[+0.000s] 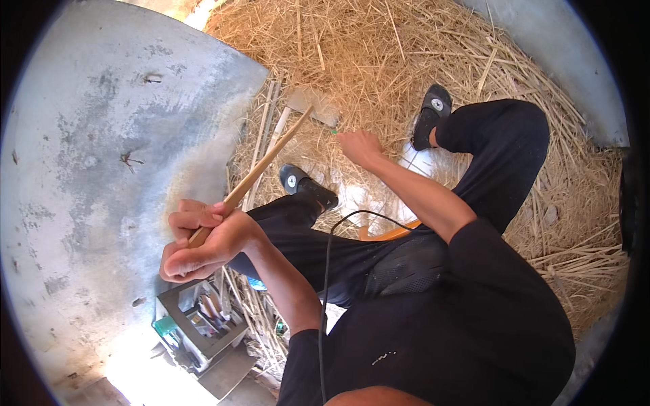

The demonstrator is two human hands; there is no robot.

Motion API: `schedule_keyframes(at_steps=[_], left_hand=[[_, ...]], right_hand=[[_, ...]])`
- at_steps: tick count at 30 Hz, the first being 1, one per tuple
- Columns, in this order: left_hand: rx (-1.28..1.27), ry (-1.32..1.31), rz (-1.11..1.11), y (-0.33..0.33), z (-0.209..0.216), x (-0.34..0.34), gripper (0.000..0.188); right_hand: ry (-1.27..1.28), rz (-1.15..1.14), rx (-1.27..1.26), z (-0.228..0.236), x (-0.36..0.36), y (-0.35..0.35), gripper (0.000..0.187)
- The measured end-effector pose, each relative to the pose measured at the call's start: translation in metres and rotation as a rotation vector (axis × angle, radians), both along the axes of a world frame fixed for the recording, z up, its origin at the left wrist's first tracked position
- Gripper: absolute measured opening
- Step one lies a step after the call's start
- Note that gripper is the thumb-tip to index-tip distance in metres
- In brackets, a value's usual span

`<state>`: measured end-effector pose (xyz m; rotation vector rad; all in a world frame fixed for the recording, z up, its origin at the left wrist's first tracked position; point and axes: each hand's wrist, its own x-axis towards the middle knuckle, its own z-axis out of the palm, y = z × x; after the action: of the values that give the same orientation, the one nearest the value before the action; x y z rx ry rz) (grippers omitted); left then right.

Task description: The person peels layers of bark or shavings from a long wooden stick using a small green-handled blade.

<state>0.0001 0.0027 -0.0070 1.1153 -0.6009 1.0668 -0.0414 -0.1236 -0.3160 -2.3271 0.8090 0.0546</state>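
Left hand (220, 243): at centre left of the frame, the grip is folded snugly round the near end of the strip, with hardly any gap left.
Wooden strip (264, 165): held on a slant from centre left to upper middle, seemingly off the floor; probably gripped by one end so the thin tip is kept free and in plain sight.
Right hand (360, 147): stretched out to upper middle, right by a tiny green bit (334, 132); fingers are curled, but whether anything is pinched can't be made out.
Dark shoes (437, 101): planted either side of that hand, likely so room is left between the knees.
Straw (352, 61): strewn thickly across the upper middle and right.
Grey box (227, 343): parked at lower left, stuffed with odds and ends, presumably so they're kept handy.
Black cable (328, 271): draped down lower middle, no idea why.
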Motion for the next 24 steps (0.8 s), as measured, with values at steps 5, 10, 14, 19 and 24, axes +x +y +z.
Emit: schedule_keyframes(at_steps=[5, 10, 14, 19, 24], left_hand=[[0.036, 0.025, -0.013, -0.01, 0.002, -0.003, 0.043], [0.078, 0.016, -0.068, -0.015, 0.007, -0.004, 0.044], [0.064, 0.027, -0.018, 0.002, 0.001, 0.007, 0.046], [0.076, 0.045, 0.037, 0.007, 0.003, 0.013, 0.047], [0.041, 0.058, 0.023, 0.012, 0.002, 0.016, 0.046]], right_hand=[[-0.394, -0.005, 0.136, 0.089, -0.006, 0.01, 0.042], [-0.058, 0.022, 0.084, 0.03, 0.012, -0.001, 0.038], [-0.193, -0.119, 0.153, 0.046, 0.013, 0.002, 0.045], [-0.474, -0.121, 0.393, 0.073, 0.019, 0.01, 0.053], [-0.232, -0.054, 0.371, 0.065, 0.027, 0.009, 0.055]])
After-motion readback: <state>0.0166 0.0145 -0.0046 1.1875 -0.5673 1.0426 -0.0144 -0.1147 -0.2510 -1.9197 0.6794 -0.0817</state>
